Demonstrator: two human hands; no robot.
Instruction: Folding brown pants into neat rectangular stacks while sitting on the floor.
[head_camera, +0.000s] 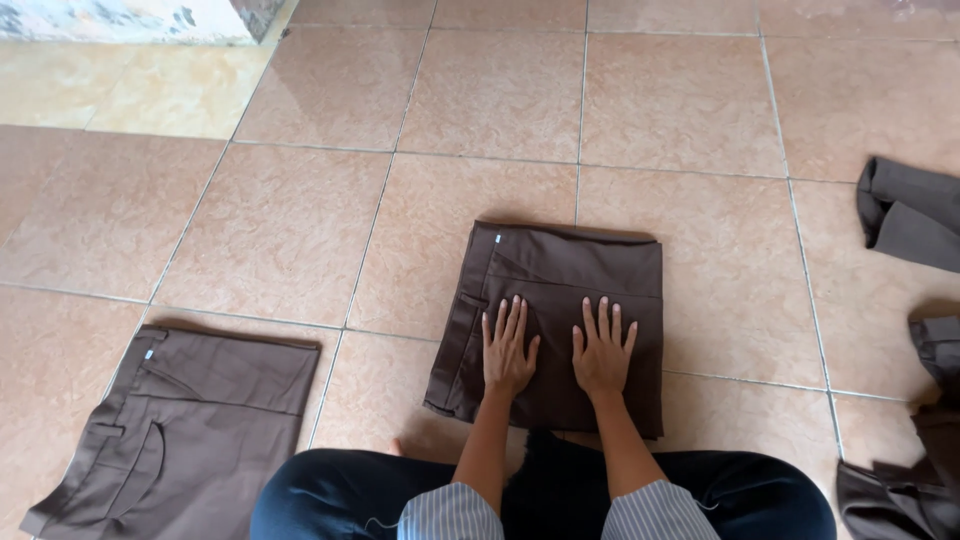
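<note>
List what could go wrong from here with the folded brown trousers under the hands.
1. Both the left hand and the right hand press flat near the middle of the folded brown trousers; the far edge is unheld and might spring open.
2. The tiled floor looks smooth, so the stack may slide if pushed.
3. The loose brown garments at the right could get mixed in.
</note>
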